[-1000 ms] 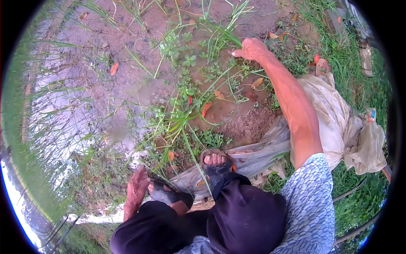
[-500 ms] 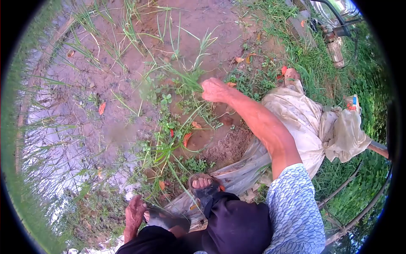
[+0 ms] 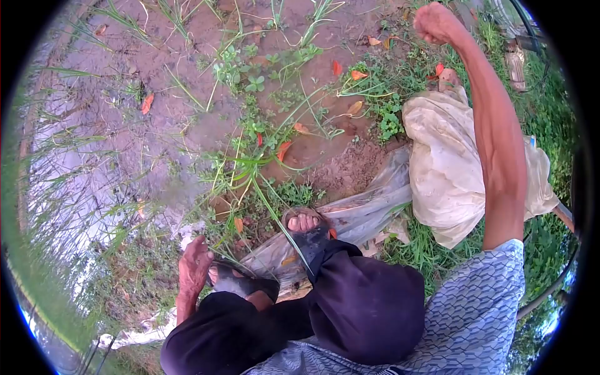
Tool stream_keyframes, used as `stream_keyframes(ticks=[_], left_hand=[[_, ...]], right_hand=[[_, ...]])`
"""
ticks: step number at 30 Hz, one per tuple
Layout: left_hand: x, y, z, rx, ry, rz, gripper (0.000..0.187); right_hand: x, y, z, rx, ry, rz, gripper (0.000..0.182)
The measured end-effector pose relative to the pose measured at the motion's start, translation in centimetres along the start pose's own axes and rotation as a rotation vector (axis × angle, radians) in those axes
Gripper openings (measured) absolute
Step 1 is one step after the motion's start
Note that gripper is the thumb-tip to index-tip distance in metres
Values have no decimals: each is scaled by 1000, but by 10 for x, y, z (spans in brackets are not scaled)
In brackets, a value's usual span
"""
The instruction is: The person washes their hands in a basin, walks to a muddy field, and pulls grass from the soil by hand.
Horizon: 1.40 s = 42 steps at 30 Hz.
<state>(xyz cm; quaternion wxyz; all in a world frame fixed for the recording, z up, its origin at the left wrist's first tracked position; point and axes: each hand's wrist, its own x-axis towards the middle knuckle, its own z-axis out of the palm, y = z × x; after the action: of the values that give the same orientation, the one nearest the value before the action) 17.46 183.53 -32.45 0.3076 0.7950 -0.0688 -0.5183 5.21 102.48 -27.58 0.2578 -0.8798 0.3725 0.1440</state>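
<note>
My right hand (image 3: 436, 22) is a closed fist held far out at the upper right, above the grass verge; no plant shows in it. My left hand (image 3: 193, 267) rests fingers-down on the ground beside my left sandal (image 3: 240, 284), holding nothing. Between them a clump of long green weeds (image 3: 250, 165) grows from wet brown mud (image 3: 156, 119). My right foot (image 3: 305, 225), in a dark sandal, stands on a muddy clear plastic sheet (image 3: 369, 215).
A crumpled cream cloth sack (image 3: 447, 162) lies on grass right of the mud patch. Red and orange fallen leaves (image 3: 282, 150) dot the mud. Shallow water (image 3: 56, 162) lies at the left. Dark hoses (image 3: 547, 294) run at lower right.
My right hand went from the mud patch, where it gripped a grass clump, up and to the right over the verge. That clump is gone from the mud. The left hand stayed put.
</note>
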Motion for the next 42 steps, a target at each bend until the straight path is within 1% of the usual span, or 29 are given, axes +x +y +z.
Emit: stream_keyframes(ticks=[1,2,3,4,5,6,8,10,11,13,14,17,18,21,22,25,29,30,33,34,38,41,42], left_hand=[[-1,7,-3,0,15,2,61],[-7,18,-7,-4,32,2,61],[-10,25,-9,-10,43,0,61],[-12,20,-12,-38,55,4,60],[-13,9,-14,-58,93,32,60],[-15,-2,-14,-66,110,24,60],[-19,-10,-11,-85,116,-2,60],[-26,-4,-3,-108,96,-33,59],[-26,-6,0,-69,62,-58,58],[-24,-14,5,-92,59,-45,58],[-22,-10,4,-99,53,-54,58],[-25,-3,-4,-110,60,-77,58],[-24,-2,-7,-110,75,-68,57],[-23,-1,-10,-83,81,-53,56],[-22,0,-10,-72,74,-51,56],[-18,6,-7,-41,52,-44,57],[-17,0,-6,-1,29,-46,57],[-17,2,-5,8,32,-52,57],[-19,13,-8,7,38,-67,58],[-20,8,-9,-18,40,-78,60],[-23,14,-7,-33,45,-52,63],[-27,10,-4,-39,37,-61,64],[-28,5,-3,-46,35,-68,64]], right_hand=[[-19,-63,45,66,-234,178,15],[-46,-107,74,26,-267,312,18],[-43,-95,104,51,-379,282,14],[-45,-93,126,-8,-384,288,10],[-47,-90,149,-65,-388,298,15],[-39,-60,183,-98,-330,173,18],[-35,-34,220,-194,-94,35,25],[-54,-46,243,-315,266,6,30],[-57,-49,251,-241,328,-28,34],[-64,-49,268,-92,451,-82,41],[-63,-48,273,-78,439,-128,34],[-58,-40,292,-46,455,-300,27],[-55,-36,297,-122,617,-433,22],[-49,-30,297,12,439,-84,20],[-48,-30,294,92,555,-83,15],[-39,-28,285,871,521,175,11],[-35,-39,255,836,182,-8,18],[-45,-64,235,720,-44,117,23],[-43,-98,238,141,-101,-62,27],[-42,-110,241,-134,-144,-74,28],[-46,-134,266,-503,-175,-120,23],[-50,-139,268,-528,-233,-118,25],[-41,-126,273,-460,-215,-162,23]])
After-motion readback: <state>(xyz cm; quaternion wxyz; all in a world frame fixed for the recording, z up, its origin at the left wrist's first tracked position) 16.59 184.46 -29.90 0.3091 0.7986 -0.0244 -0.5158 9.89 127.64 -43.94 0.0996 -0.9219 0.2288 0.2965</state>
